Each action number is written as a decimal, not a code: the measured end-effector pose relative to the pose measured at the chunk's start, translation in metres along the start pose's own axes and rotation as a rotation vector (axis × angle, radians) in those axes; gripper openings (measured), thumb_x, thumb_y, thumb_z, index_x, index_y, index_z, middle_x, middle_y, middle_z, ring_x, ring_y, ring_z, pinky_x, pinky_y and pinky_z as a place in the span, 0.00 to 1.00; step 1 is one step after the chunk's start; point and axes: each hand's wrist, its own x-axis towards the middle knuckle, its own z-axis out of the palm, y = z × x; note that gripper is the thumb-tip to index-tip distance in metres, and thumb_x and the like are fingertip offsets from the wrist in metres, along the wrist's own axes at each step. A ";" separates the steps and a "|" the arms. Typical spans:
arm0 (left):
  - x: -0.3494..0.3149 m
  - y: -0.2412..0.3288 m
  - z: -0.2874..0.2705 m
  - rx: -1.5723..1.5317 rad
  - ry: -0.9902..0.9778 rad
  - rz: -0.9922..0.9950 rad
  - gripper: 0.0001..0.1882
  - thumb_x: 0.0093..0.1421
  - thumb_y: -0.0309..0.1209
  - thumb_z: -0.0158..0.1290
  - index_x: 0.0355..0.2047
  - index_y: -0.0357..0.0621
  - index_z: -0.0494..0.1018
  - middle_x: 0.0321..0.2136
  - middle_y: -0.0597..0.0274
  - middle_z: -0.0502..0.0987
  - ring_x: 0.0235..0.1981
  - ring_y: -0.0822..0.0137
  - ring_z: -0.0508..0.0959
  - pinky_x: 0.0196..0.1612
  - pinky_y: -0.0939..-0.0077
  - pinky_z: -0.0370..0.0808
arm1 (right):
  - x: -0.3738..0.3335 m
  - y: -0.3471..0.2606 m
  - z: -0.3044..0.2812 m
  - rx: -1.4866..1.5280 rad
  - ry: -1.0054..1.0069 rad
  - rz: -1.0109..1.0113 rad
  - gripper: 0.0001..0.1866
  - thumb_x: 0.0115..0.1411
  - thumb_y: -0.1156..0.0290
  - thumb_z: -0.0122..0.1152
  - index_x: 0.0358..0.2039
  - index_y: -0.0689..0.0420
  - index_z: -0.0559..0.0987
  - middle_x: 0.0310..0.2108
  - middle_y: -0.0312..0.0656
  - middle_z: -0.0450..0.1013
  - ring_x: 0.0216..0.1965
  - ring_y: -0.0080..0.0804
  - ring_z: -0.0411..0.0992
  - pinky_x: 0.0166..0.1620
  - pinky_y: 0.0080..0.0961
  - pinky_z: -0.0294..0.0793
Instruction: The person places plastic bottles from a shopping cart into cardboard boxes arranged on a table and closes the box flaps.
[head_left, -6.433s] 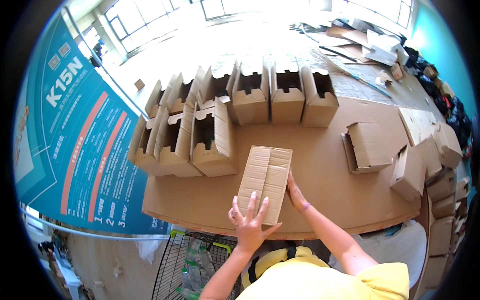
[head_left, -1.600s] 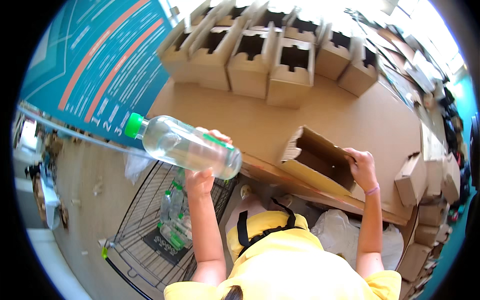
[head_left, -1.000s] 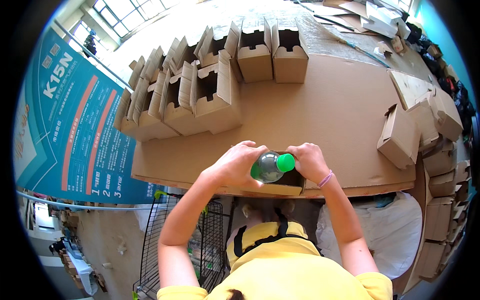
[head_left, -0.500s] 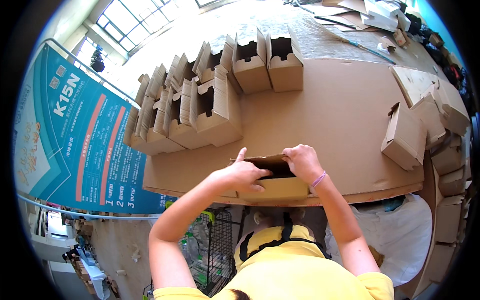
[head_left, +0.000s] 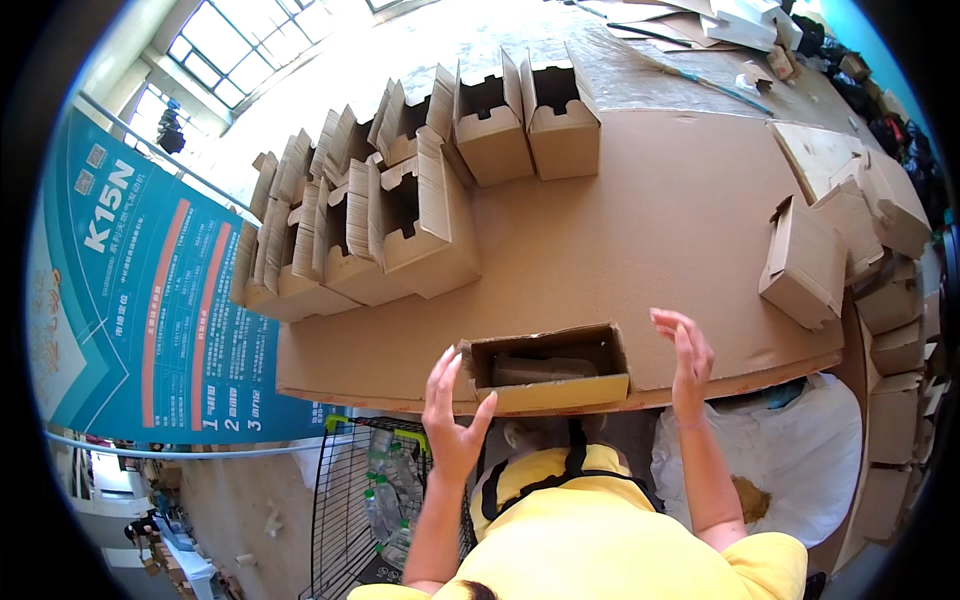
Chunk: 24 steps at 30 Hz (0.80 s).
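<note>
A cardboard box [head_left: 560, 392] sits at the near edge of the cardboard-covered table [head_left: 620, 230], its top uncovered and its brown inside showing. Some folded cardboard lies at its bottom. At the box's left end is my left hand [head_left: 455, 420], fingers spread and thumb apart, close to the corner; whether it touches is hard to tell. My right hand [head_left: 687, 365] is raised off the box's right end, palm turned inward and holding nothing. Two rows of similar cardboard boxes [head_left: 430, 250] with upright flaps stand at the far left of the table.
Right of the table lie more cardboard boxes [head_left: 803, 262], several stacked down the side. A blue printed banner [head_left: 140, 290] stands at left. Below the table edge are a wire basket [head_left: 345, 500] holding plastic bottles and a white sack [head_left: 790, 470]. A broom [head_left: 700, 80] lies beyond the table.
Both hands have come out of the box and moved apart, left hand to the left and right hand to the right. The box's top now shows uncovered.
</note>
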 end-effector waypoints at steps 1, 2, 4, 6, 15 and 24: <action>-0.012 -0.006 0.006 0.002 0.032 -0.041 0.29 0.54 0.37 0.60 0.55 0.39 0.69 0.58 0.47 0.68 0.60 0.51 0.67 0.62 0.60 0.63 | -0.013 0.002 -0.005 -0.066 -0.007 -0.019 0.17 0.65 0.70 0.44 0.48 0.65 0.76 0.48 0.48 0.75 0.52 0.41 0.73 0.57 0.33 0.68; -0.025 -0.011 0.010 -0.029 -0.027 -0.069 0.30 0.56 0.40 0.59 0.56 0.39 0.68 0.59 0.45 0.67 0.60 0.50 0.67 0.62 0.60 0.63 | -0.024 0.001 -0.001 -0.148 -0.043 -0.090 0.17 0.64 0.71 0.45 0.50 0.64 0.75 0.50 0.49 0.74 0.53 0.42 0.71 0.58 0.33 0.67; -0.032 -0.002 0.023 -0.110 -0.021 -0.109 0.28 0.56 0.37 0.60 0.55 0.38 0.69 0.59 0.43 0.65 0.59 0.48 0.69 0.59 0.61 0.67 | -0.046 -0.004 0.017 -0.315 -0.120 -0.228 0.19 0.63 0.72 0.45 0.52 0.64 0.73 0.53 0.51 0.72 0.56 0.45 0.69 0.60 0.34 0.65; -0.027 -0.007 0.029 -0.121 -0.011 -0.065 0.25 0.56 0.33 0.61 0.53 0.38 0.71 0.59 0.43 0.65 0.58 0.48 0.70 0.57 0.62 0.70 | -0.060 -0.003 0.043 -0.392 -0.089 -0.269 0.22 0.62 0.73 0.49 0.56 0.63 0.70 0.58 0.52 0.67 0.61 0.48 0.64 0.63 0.36 0.61; -0.018 -0.021 0.022 -0.212 -0.032 0.045 0.14 0.50 0.26 0.64 0.38 0.38 0.79 0.56 0.44 0.68 0.57 0.50 0.71 0.57 0.63 0.71 | -0.040 0.001 0.043 -0.333 -0.178 -0.275 0.28 0.60 0.67 0.57 0.59 0.63 0.68 0.61 0.53 0.64 0.63 0.50 0.61 0.64 0.37 0.59; -0.016 -0.020 0.013 -0.128 -0.143 -0.122 0.12 0.44 0.25 0.67 0.24 0.37 0.74 0.36 0.53 0.80 0.42 0.51 0.80 0.50 0.63 0.75 | -0.045 0.013 0.030 -0.411 -0.307 -0.181 0.19 0.55 0.70 0.62 0.48 0.63 0.77 0.43 0.46 0.77 0.46 0.44 0.75 0.62 0.37 0.63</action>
